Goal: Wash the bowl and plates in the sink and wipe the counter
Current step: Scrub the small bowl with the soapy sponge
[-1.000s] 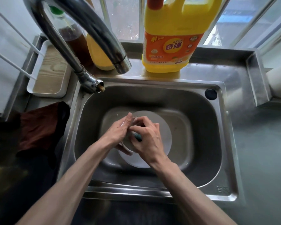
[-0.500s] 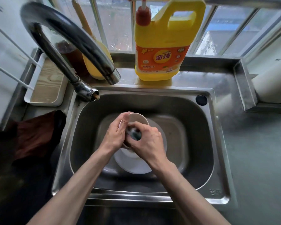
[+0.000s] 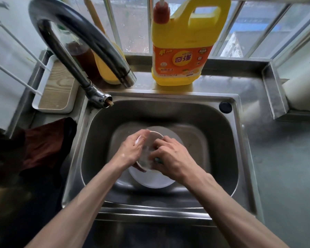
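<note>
From my remote seat I see both hands low in the middle of the frame, inside the steel sink [image 3: 222, 140]. My left hand [image 3: 131, 151] grips the small white bowl [image 3: 155, 138], fingers curled over its upper rim and the thumb side under its lower edge, so the bowl is tilted with its opening facing right. My right hand [image 3: 172, 158] is clenched around a small dark-green scrubber [image 3: 157, 160], of which only a sliver shows beneath the knuckles, and its fingertips press into the bowl's wet inside. The bowl is held just above a white plate [image 3: 154, 181] that lies flat on the sink floor; I cannot tell whether more plates are stacked under it.

At upper left the curved faucet [image 3: 89, 38] arches over the sink's back edge, its spout ending above the ledge. A yellow detergent bottle [image 3: 183, 51] with an orange label stands upright at top centre, on the ledge behind the sink. At left a white tray [image 3: 57, 90] with a wood-grain base sits beside the faucet's foot, and below it a dark red cloth [image 3: 43, 145] lies crumpled. The grey counter [image 3: 284, 167] fills the right side.
</note>
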`<state>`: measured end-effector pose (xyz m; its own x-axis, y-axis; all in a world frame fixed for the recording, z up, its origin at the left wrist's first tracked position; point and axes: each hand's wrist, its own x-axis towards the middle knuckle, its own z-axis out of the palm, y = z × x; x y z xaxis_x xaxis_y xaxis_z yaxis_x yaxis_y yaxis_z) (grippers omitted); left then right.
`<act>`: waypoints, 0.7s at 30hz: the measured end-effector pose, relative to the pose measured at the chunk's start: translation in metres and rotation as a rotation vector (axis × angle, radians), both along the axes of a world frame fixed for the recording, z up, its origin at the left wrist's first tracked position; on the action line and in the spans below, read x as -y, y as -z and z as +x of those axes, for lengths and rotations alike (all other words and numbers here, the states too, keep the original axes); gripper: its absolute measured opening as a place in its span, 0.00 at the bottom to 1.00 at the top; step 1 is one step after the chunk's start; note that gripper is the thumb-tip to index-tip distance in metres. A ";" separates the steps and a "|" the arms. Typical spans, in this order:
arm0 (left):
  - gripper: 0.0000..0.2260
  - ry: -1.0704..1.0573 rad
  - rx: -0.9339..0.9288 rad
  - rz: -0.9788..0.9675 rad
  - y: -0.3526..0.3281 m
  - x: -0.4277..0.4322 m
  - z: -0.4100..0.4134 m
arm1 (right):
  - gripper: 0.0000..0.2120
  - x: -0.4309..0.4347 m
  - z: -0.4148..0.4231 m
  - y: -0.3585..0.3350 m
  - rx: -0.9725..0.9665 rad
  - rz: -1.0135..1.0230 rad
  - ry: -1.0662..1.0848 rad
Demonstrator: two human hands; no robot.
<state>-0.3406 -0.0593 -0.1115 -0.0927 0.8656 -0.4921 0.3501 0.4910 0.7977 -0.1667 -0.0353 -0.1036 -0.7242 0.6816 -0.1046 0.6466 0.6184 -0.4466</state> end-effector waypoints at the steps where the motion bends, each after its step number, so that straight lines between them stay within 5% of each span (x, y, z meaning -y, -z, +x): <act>1: 0.18 -0.019 0.022 -0.025 -0.003 0.001 0.003 | 0.07 0.004 0.001 0.004 0.005 0.073 0.031; 5: 0.17 -0.144 0.198 -0.133 -0.020 -0.005 0.012 | 0.08 0.010 -0.004 0.010 -0.096 0.243 0.197; 9: 0.23 -0.182 0.259 -0.194 -0.022 -0.007 0.009 | 0.07 0.005 -0.013 0.009 -0.229 0.167 0.214; 15: 0.17 -0.134 0.058 0.071 -0.010 -0.003 0.015 | 0.06 0.018 -0.022 0.005 0.111 0.362 0.458; 18: 0.17 -0.179 -0.016 0.126 -0.001 0.004 0.019 | 0.03 0.020 -0.028 -0.002 0.160 0.218 0.560; 21: 0.19 -0.165 -0.046 0.158 0.000 0.004 0.012 | 0.11 0.012 -0.024 -0.016 0.071 -0.217 0.501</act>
